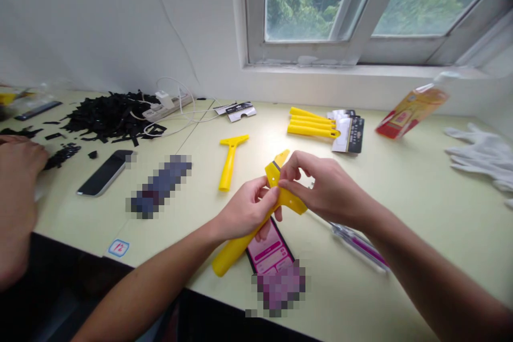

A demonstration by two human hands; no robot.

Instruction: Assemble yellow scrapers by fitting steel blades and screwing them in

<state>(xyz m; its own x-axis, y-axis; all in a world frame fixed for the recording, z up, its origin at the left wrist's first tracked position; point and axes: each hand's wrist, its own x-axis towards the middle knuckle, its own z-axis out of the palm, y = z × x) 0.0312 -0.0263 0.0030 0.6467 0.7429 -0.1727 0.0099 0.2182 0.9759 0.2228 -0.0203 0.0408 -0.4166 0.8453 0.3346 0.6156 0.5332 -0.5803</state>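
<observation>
My left hand (250,203) is closed around a yellow scraper (236,254) where its handle meets the head. The scraper lies tilted across the view, its handle end low and its wide head up and to the right. A dark strip crosses one end of the head. My right hand (312,181) has its fingertips pinched against the head's face, by the small holes; anything between them is too small to make out. Beneath the scraper a phone (272,251) with a lit pink screen rests on the table. A screwdriver (358,246) with a clear and purple handle lies by my right forearm.
Another yellow scraper (230,163) lies ahead, with several more scrapers (310,124) beside card packaging (348,136). Further left are a dark phone (106,173), black scraps (112,115) and a power strip (168,107). A bottle (412,109) and white gloves (481,155) are right. Another person's arm (18,197) is left.
</observation>
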